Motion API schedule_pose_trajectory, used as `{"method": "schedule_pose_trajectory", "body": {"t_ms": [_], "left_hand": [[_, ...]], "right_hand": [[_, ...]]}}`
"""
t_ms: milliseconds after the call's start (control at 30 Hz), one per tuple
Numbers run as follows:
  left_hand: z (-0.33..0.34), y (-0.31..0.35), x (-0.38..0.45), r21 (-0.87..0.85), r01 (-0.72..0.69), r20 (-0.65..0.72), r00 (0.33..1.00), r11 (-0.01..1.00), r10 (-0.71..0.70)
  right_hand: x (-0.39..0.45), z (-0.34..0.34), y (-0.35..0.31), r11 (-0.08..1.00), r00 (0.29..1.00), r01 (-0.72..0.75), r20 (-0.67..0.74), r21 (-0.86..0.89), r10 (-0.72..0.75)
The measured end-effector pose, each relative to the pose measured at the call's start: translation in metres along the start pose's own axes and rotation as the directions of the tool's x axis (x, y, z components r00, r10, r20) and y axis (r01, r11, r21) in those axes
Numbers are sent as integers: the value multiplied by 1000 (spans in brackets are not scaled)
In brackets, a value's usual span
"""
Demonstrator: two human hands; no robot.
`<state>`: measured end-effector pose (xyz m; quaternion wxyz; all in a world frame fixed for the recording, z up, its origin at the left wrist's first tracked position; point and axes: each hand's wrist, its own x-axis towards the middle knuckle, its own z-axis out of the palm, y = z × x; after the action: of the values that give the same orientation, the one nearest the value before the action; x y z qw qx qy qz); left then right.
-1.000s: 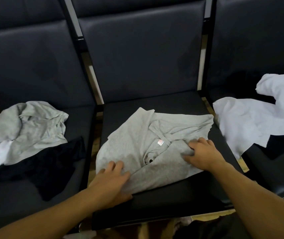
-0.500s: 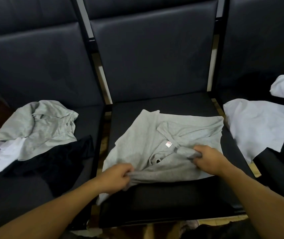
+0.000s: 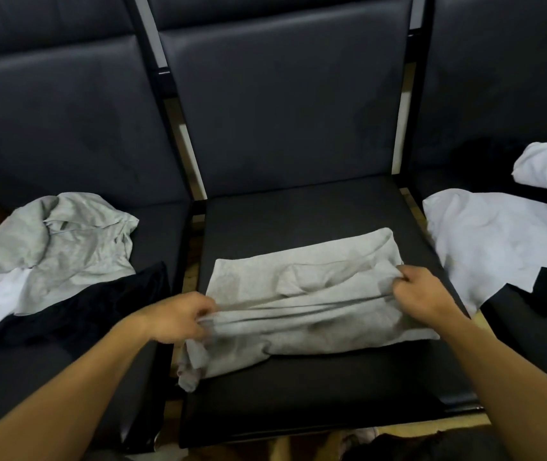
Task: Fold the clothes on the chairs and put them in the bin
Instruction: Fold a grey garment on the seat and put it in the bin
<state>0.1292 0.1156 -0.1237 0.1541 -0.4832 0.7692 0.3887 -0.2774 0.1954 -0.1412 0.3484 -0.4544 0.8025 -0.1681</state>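
Both hands' fingers (image 3: pixel 401 276) pinch the soft, creased grey shirt (image 3: pixel 302 294), folded oblong.

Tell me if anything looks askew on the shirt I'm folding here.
Yes. The grey shirt on the middle chair is uneven: its left end bunches under the left hand and droops over the seat's left edge, while the right hand grips the other end. Nothing looks damaged.
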Motion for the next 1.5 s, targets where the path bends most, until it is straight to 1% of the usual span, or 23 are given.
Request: {"method": "schedule_pose_trajectory", "body": {"t_ms": [67, 100, 167, 200, 233, 267, 333, 400, 467, 533, 600, 700, 833, 967, 1033, 1067, 1133, 1200, 1267, 1300, 1367, 1433, 1500], "left_hand": [[-6, -6, 1, -111, -43, -189, 982, 993, 21], [-10, -7, 1, -170, -60, -318, 948, 984, 3], [-18, -6, 8, -271, -66, -569, 815, 960, -105], [-19, -9, 14, -341, -41, -630, 751, 939, -196], [-19, -11, 20, -418, -14, -639, 715, 909, -283], [-15, -12, 25, -493, 25, -599, 715, 870, -361], [0, -15, 32, -526, 80, -511, 766, 847, -390], [16, -16, 36, -400, 200, -433, 819, 895, -377], [24, -19, 38, -285, 342, -390, 812, 895, -434], [22, -22, 43, -349, 315, -458, 764, 883, -454], [21, -26, 42, -395, 210, -533, 740, 894, -410], [21, -26, 41, -467, 161, -503, 760, 869, -411], [14, -11, 48, -263, 253, -465, 812, 931, -352], [7, 0, 61, -18, 213, -476, 857, 977, -195], [1, 3, 67, 27, 145, -485, 867, 989, -114], [-2, 3, 68, -19, 61, -483, 873, 998, -62], [-11, 5, 66, -268, -81, -461, 886, 960, -54], [-23, 6, 55, -521, -105, -366, 924, 847, -110], [-32, 4, 42, -723, -69, -189, 977, 687, -101], [-35, 1, 36, -779, -33, -107, 991, 627, -80], [-38, -3, 27, -799, 42, 13, 999, 600, -52], [-36, -6, 26, -780, 81, 44, 996, 620, -74], [-33, -9, 29, -788, 68, -12, 992, 611, -127]], "right_hand": [[6, -4, -8, 995, 993, 52, -114, 89, -42], [10, -7, -13, 983, 982, 80, -183, 166, -49], [21, -13, -22, 941, 968, 91, -252, 325, -7], [25, -12, -24, 933, 970, 70, -241, 353, 19], [28, -10, -23, 943, 976, 31, -212, 330, 43], [31, -5, -18, 960, 982, -13, -177, 280, 65], [33, 6, -10, 981, 986, -59, -144, 187, 87], [33, 12, -9, 994, 988, -43, -142, 104, 57], [34, 12, -12, 999, 991, -41, -124, 36, 45], [34, 11, -11, 999, 991, -51, -121, -1, 50], [32, 13, -10, 999, 991, -39, -132, -20, 36], [32, 13, -10, 1000, 988, -18, -151, -15, 16], [33, 14, -9, 1000, 988, -3, -157, -29, -1], [35, 16, -6, 998, 985, 18, -168, -56, -27], [37, 17, -6, 998, 986, 22, -165, -57, -31], [37, 18, -6, 998, 986, 22, -163, -54, -31], [38, 18, -4, 998, 986, 24, -165, -52, -32], [39, 19, -4, 998, 985, 25, -166, -59, -34], [39, 19, -4, 998, 986, 22, -167, -63, -32], [40, 20, -4, 997, 985, 25, -167, -66, -36], [39, 20, -3, 997, 984, 34, -173, -71, -46], [39, 20, -3, 996, 983, 40, -175, -77, -53], [39, 21, -3, 995, 982, 46, -178, -88, -61]]}}
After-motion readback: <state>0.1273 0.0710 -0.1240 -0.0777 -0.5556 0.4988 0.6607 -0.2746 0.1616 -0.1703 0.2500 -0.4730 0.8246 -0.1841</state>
